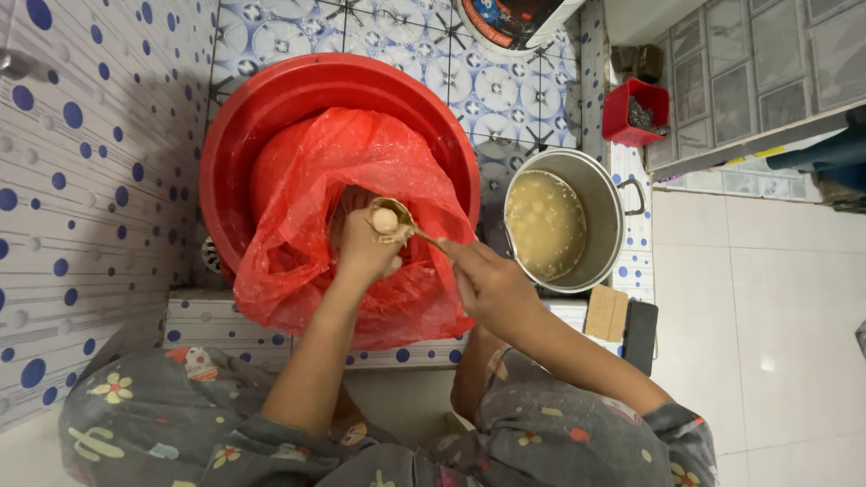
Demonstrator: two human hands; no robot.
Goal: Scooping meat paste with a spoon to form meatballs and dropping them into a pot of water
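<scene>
My left hand point(365, 248) reaches into the mouth of a red plastic bag point(307, 207), fingers curled together into a loose fist around pale paste. A small pale ball point(386, 219) of that paste sits at the top of the fist, pressed out between thumb and forefinger. My right hand point(492, 284) has its grip clamped on the handle of a metal spoon point(403, 219). The spoon's bowl lies right against the ball, touching it at the top of my left fist.

The bag lines a round red basin point(271, 99), and its loose plastic spills over the basin's near rim. What lies deeper in the bag is hidden by my left hand and the folds of plastic.

Just to the right of the basin stands a steel pot point(609, 194) with side handles. It holds cloudy, yellowish liquid point(544, 224), and several pale round shapes show in it. The basin and pot stand on a floor point(505, 99) of blue-patterned tiles, behind a low tiled ledge point(203, 320) with blue dots.

A small red container point(622, 113) sits against the wall beyond the pot, holding something grey. A piece of cardboard point(606, 313) lies near the pot, with a dark flat object point(640, 335) beside it. My knees, in grey patterned cloth point(162, 424), fill the lower edge of the view.
</scene>
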